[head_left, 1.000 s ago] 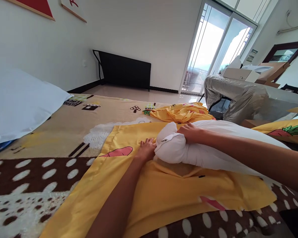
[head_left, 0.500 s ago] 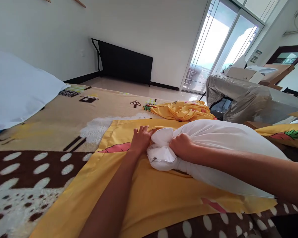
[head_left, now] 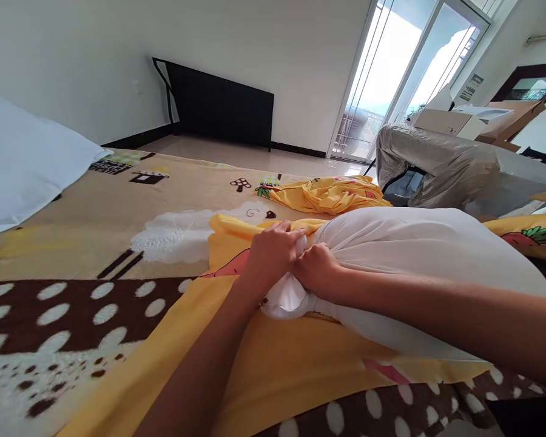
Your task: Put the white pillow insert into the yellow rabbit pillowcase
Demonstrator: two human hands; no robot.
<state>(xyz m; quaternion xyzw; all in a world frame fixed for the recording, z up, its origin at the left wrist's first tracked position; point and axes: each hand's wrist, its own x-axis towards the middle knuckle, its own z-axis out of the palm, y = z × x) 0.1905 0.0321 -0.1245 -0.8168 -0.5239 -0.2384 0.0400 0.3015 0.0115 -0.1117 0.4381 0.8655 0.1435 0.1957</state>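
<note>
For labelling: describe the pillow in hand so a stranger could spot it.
On the patterned blanket, find the flat yellow carrot-print pillowcase. The white pillow lies on it, its end bunched by the left hand and right hand. The other white pillow lies untouched at far left.

- Pillow in my left hand and right hand: smooth white cloth, I see a faint sheen.
- Case under them: thin matt yellow cloth, creased.
- Blanket left of the left hand: fuzzy matt fleece.
- Floor beyond the hands: glossy tile.
- Cover beyond the right hand: shiny crinkled silver sheet.
</note>
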